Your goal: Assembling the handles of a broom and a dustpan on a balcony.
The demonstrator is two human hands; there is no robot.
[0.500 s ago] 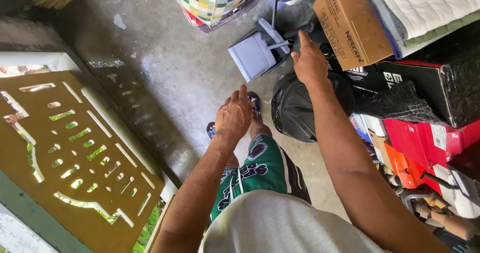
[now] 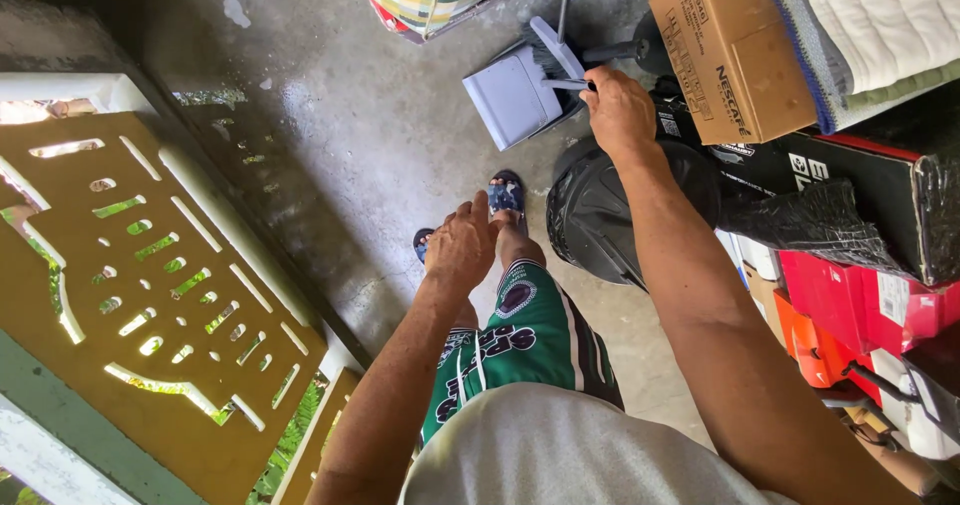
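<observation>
The right hand (image 2: 618,110) just closes on the dustpan (image 2: 512,95) handle by the floor's (image 2: 330,115) far edge, the left hand (image 2: 462,248) hangs open, and nothing looks swept yet.

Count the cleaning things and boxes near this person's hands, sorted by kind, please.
Grey dustpan: 1
Brush, its handle at the right hand: 1
Black bin bag: 1
Brown cardboard box: 1
Red boxes: 2 at least
Total: 6
The left hand holds nothing.

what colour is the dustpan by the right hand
The dustpan is pale lavender-grey, seen in the head view.
</observation>
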